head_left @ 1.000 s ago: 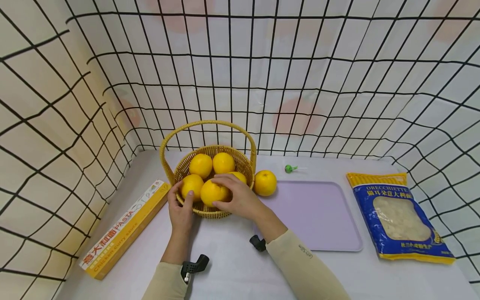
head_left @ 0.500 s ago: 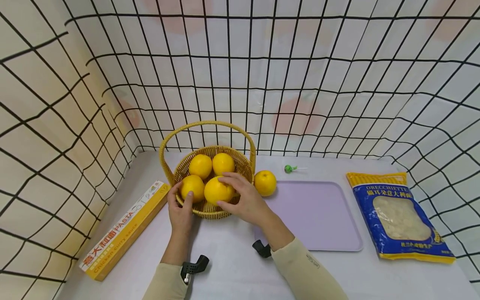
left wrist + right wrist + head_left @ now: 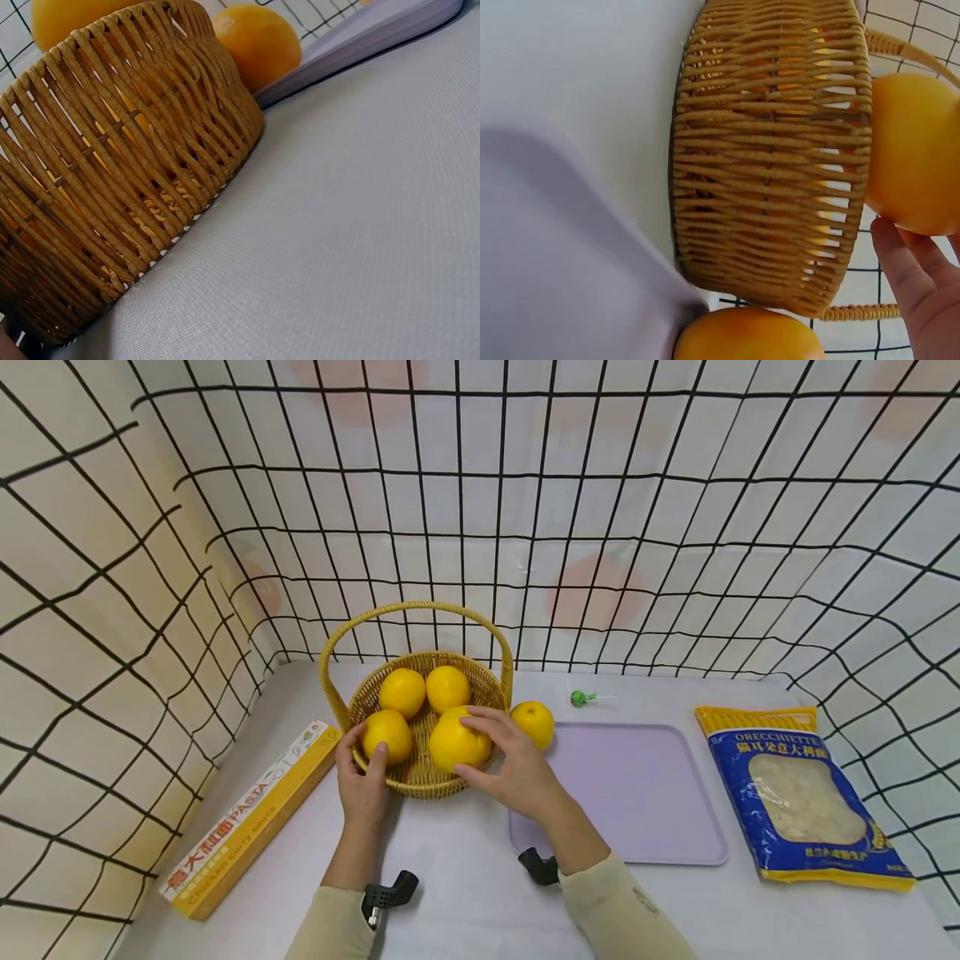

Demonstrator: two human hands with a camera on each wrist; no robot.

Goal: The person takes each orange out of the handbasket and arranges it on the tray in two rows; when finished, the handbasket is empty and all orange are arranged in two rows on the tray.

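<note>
My right hand (image 3: pixel 521 768) holds an orange (image 3: pixel 455 742) between thumb and fingers, over the right front of the wicker basket (image 3: pixel 422 787). In the right wrist view this orange (image 3: pixel 919 150) shows at the basket's rim, with fingertips against it. My left hand (image 3: pixel 362 781) grips the basket's left front rim, its thumb beside another orange (image 3: pixel 387 735). Two more oranges, one at left (image 3: pixel 402 692) and one at right (image 3: pixel 447 687), lie at the back of the basket. The held orange and right hand hide the basket's right part.
One orange (image 3: pixel 534 724) sits outside the basket, by the corner of a lilac tray (image 3: pixel 622 793). Behind the tray lies a green lollipop (image 3: pixel 578 698). A pasta box (image 3: pixel 251 818) lies left; an orecchiette bag (image 3: pixel 806 802) lies right. Black wire mesh (image 3: pixel 525 535) encloses the table.
My right hand has moved right with the orange, away from the one by my left thumb, and the orange looks slightly higher. An orange seen earlier at the basket's right is now hidden.
</note>
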